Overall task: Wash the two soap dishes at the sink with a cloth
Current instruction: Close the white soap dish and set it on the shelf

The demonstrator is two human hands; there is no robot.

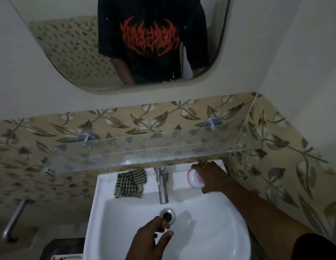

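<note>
Your right hand (212, 177) rests on the back ledge of the sink (229, 231), fingers curled over a soap dish (195, 178) just right of the tap (162, 184); whether you grip it, you cannot tell. Your left hand (150, 239) hovers over the basin near the drain (167, 214), fingers loosely spread, holding nothing. The checked cloth (130, 182) lies crumpled left of the tap.

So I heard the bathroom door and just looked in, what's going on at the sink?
A person stands at the white sink. Their right hand rests on a pink-rimmed soap dish on the back ledge, right of the tap. The left hand hovers open over the basin near the drain. A checked cloth lies untouched on the ledge left of the tap. No water is running, and only one dish is visible.
</note>
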